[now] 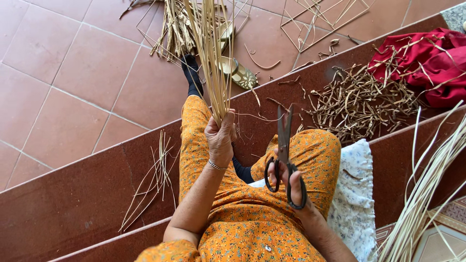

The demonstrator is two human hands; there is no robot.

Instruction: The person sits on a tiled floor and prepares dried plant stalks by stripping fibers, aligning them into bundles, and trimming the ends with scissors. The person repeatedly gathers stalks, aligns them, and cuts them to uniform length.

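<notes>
floor: terracotta tiles, pale grout | steps: dark red-brown, two treads | cushion: white floral (on upper step) | cloth: red, top right | scraps: dry trimmings on step | light: soft daylight

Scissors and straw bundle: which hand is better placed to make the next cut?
Probably the right hand: its fingers are through the handles of the black scissors, blades pointing up beside the straw bundle. The left hand is gripping that bundle.
</notes>
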